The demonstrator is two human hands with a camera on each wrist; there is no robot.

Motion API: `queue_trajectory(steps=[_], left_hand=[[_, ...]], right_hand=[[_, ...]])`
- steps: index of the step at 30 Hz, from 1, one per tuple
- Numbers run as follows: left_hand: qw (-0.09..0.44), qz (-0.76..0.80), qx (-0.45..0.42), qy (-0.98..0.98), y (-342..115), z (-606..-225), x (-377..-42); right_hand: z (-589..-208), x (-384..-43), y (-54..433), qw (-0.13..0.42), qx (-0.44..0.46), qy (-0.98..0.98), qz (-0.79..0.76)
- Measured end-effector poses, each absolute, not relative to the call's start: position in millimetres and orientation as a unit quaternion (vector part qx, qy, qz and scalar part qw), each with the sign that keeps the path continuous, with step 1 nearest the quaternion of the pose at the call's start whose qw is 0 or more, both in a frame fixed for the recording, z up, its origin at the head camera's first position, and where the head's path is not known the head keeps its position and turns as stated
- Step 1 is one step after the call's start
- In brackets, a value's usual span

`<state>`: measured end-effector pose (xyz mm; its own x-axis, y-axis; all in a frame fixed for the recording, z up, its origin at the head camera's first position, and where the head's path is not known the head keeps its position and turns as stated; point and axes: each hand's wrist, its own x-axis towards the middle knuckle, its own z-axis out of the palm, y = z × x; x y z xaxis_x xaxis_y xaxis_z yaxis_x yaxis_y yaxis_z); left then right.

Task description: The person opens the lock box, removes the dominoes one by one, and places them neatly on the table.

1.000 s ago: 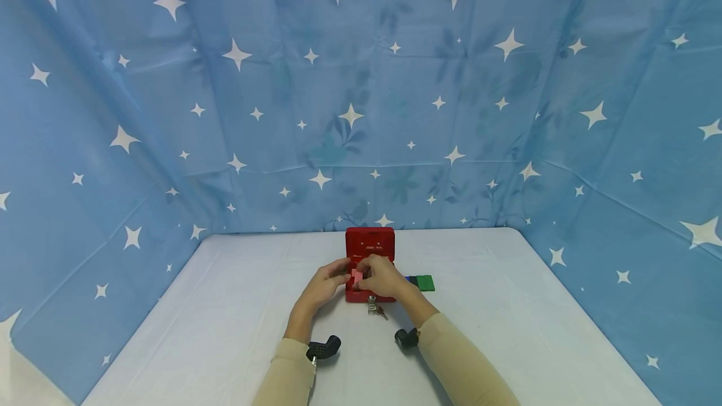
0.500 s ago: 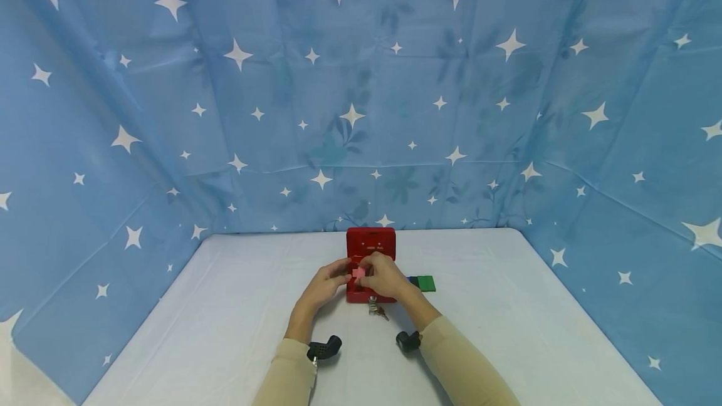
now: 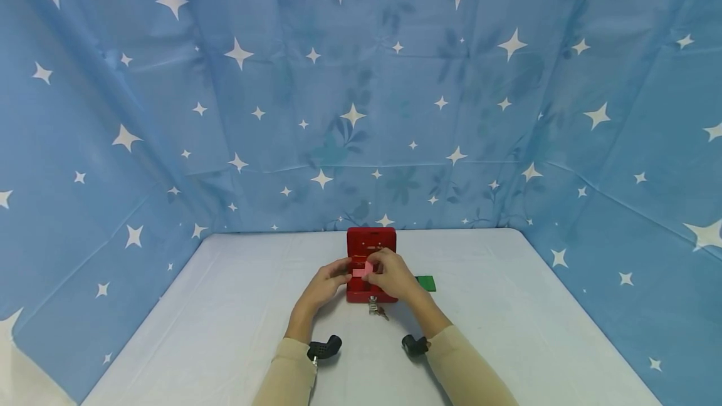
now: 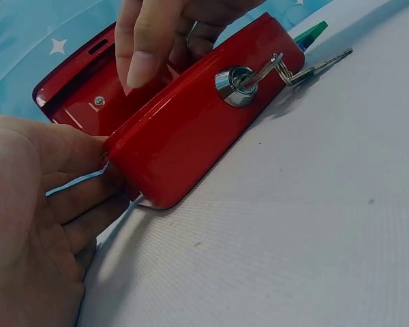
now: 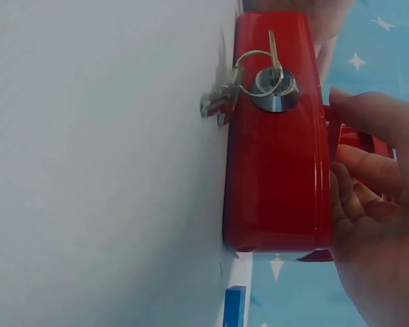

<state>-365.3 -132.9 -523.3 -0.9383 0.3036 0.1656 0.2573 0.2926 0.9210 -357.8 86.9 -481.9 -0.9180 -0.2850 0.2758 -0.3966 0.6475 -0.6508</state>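
An open red cash box (image 3: 371, 297) stands on the table, its lid (image 3: 371, 240) raised at the back. My left hand (image 3: 327, 284) rests against its left side, thumb and fingers at the wall, as the left wrist view shows too. Over the inside of the box, my right hand (image 3: 390, 274) pinches a small flat pink piece (image 3: 368, 267) between thumb and fingers. Another pink piece (image 3: 358, 273) shows in the box just left of it. At the front, a lock (image 4: 236, 86) has a key in it, with a key ring and a second key (image 4: 327, 63) hanging off.
Right of the box lies a green flat piece (image 3: 427, 283), partly behind my right wrist; a blue end (image 5: 234, 305) shows near the box in the right wrist view. The white table (image 3: 271, 255) is backed by a blue star-patterned curtain (image 3: 361, 143).
My right hand has moved a little right and up inside the box with the pink piece, uncovering the other pink piece beside it. My left hand has stayed at the box's side.
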Motion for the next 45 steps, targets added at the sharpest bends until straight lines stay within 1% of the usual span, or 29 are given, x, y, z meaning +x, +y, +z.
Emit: queue_trajectory(steps=[13, 20, 36, 45], left_hand=[[0.017, 0.553, 0.168, 0.816, -132.5, -521.4, -365.4], [0.016, 0.556, 0.17, 0.813, -132.6, -520.6, -366.1], [0.018, 0.558, 0.167, 0.813, -133.2, -523.1, -365.6], [0.022, 0.565, 0.157, 0.81, -132.4, -523.1, -364.4]], right_hand=[[-478.2, -353.5, 97.0, 0.075, 0.188, -0.903, 0.379], [-474.2, -351.8, 101.8, 0.063, 0.189, -0.901, 0.385], [-476.5, -352.4, 110.4, 0.08, 0.19, -0.899, 0.386], [-473.7, -350.1, 116.9, 0.077, 0.184, -0.901, 0.384]])
